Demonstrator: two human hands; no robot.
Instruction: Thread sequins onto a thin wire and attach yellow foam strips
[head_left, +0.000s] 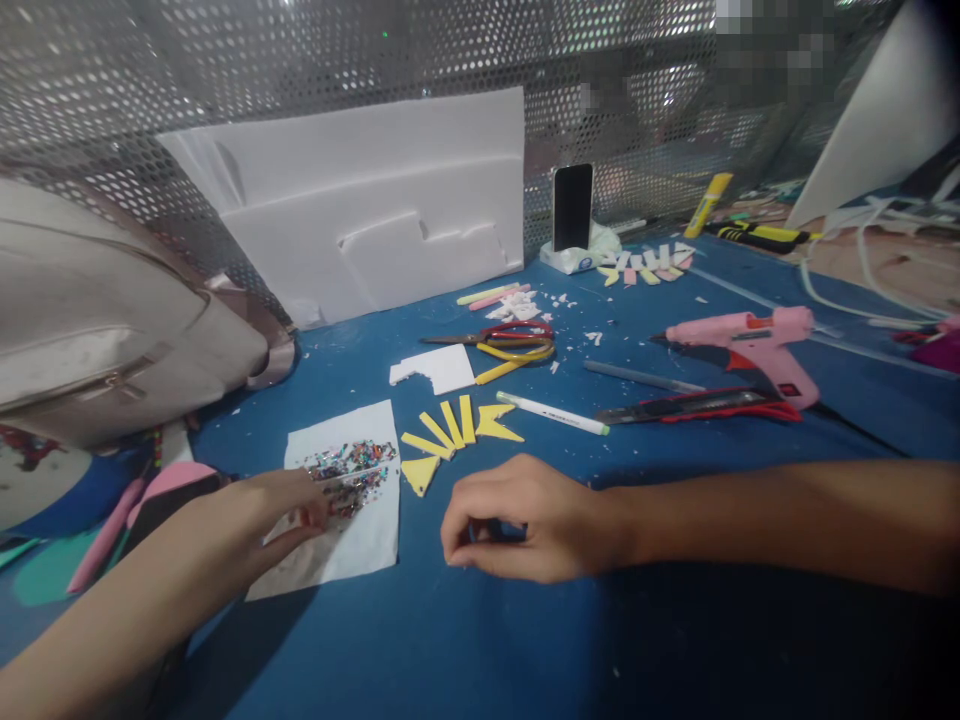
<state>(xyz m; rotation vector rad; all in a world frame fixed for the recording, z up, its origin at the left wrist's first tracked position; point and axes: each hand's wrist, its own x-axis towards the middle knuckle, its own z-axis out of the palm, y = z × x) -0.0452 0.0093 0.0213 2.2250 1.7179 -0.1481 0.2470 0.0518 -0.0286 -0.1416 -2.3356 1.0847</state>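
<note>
My left hand (pixel 289 510) is over a white paper sheet (pixel 379 555), its fingers curled inward. Multicoloured glitter flakes (pixel 356 455) lie scattered on that sheet. A thin pale line crosses the flakes near my fingertips; whether it is a fold or a stick is unclear. My right hand (pixel 517 520) rests on the blue tabletop with thumb and fingertips together, and anything pinched there is hidden. Between and beyond the hands lie several yellow strips (pixel 435 430), a yellow triangle (pixel 418 473) and a yellow notched piece (pixel 499 422).
Behind are a white cut-out board (pixel 450 368), scissors (pixel 517 342) and a white marker (pixel 553 412). To the right lie a box cutter (pixel 697 405) and a pink glue gun (pixel 750 335). A phone (pixel 572 205) stands at the back; a pale bag (pixel 112 330) is left.
</note>
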